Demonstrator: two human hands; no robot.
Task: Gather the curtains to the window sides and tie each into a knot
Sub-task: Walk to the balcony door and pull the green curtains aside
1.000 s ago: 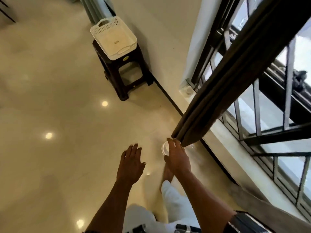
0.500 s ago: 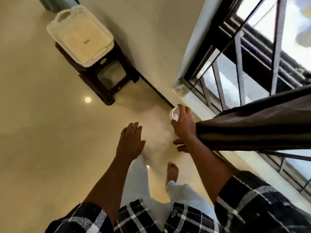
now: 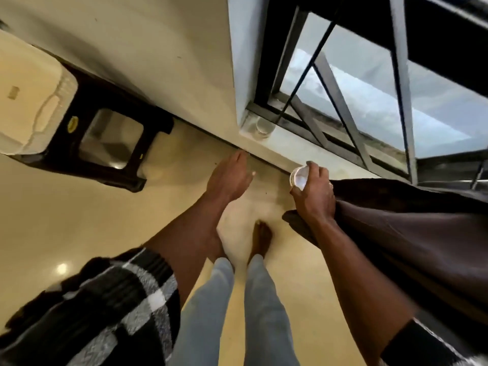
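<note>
My left hand (image 3: 229,178) hangs flat and empty over the floor (image 3: 79,220), fingers straight and close together. My right hand (image 3: 313,196) curls its fingers round a small white cup (image 3: 298,177). The brown curtain (image 3: 409,233) lies bunched against my right wrist and forearm, below the window (image 3: 369,96).

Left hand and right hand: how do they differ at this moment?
The left hand is empty with fingers straight; the right hand grips a small white cup. The left hand hangs over the floor; the right hand has the dark curtain bunched against its wrist. Both stretch forward toward the window sill.
</note>
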